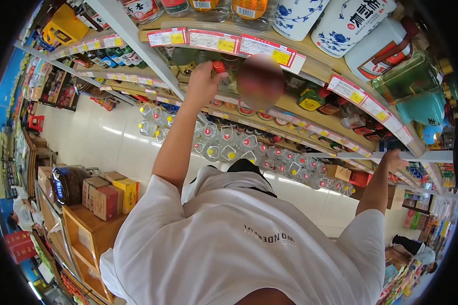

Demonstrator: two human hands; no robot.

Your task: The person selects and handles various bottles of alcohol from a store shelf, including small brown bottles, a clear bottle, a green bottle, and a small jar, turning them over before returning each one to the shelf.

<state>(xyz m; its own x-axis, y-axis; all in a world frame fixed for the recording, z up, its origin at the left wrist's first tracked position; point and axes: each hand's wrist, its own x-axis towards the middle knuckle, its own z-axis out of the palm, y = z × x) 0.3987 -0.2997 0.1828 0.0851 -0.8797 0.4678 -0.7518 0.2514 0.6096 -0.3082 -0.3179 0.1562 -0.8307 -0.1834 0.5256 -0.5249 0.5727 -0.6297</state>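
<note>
My left hand (204, 84) is raised to a middle shelf, with thumb and fingers closed around the red cap (219, 66) of a bottle. Clear and dark bottles stand close by, partly hidden under the shelf above. A blurred round patch covers the area just right of this hand. At the far right, my right hand (393, 160) is at the grey metal rail (422, 156) of the shelving, its fingers apart and nothing visible in them. Price labels (213, 41) line the shelf edge above my left hand.
Large white-and-blue bottles (336, 35) stand on the upper shelf. Clear jugs (229, 134) with red or yellow caps line the floor under the shelves. Cardboard boxes (102, 197) sit by a wooden stand (81, 229) at left. People (24, 211) are at the far left and far right.
</note>
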